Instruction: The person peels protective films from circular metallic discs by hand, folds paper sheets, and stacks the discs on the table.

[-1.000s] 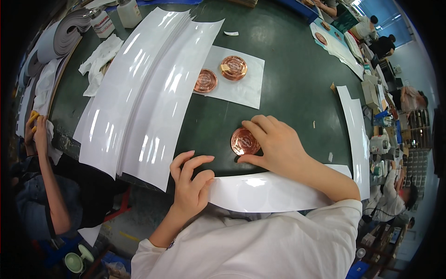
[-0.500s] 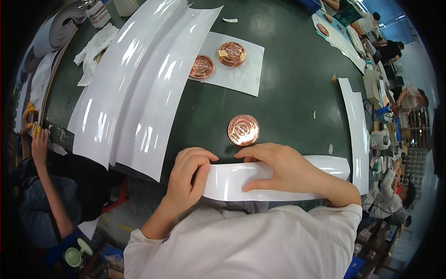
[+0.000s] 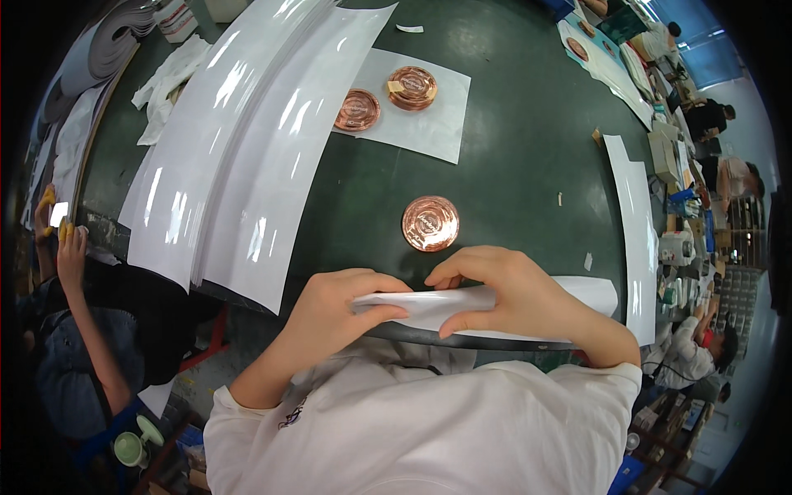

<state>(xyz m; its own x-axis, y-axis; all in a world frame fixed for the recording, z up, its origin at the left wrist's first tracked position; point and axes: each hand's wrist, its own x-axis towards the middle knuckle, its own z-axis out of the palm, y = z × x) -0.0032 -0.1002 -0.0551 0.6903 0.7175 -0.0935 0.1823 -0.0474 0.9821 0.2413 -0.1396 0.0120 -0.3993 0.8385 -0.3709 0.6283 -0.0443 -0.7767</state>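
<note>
A glossy white sheet strip lies along the near edge of the green table, its left end bent up and narrowed. My left hand pinches that end between thumb and fingers. Closed loosely round the strip's middle is my right hand, fingers curled over the far side and thumb at the near side. Just beyond my hands lies a shiny copper-coloured disc, touched by neither. Farther off, two more copper-coloured discs rest on a white square sheet; the right one carries a small tan piece of tape.
Large glossy white sheets are stacked on the left, beside crumpled white paper. Another white strip hangs along the table's right edge. A co-worker's hands are at the far left. Crowded benches and several people stand to the right.
The strip's left end, broad and curved before, is now squeezed narrow. My left hand has shifted from over the end to a flat pinch. My right hand stays about the same place.
</note>
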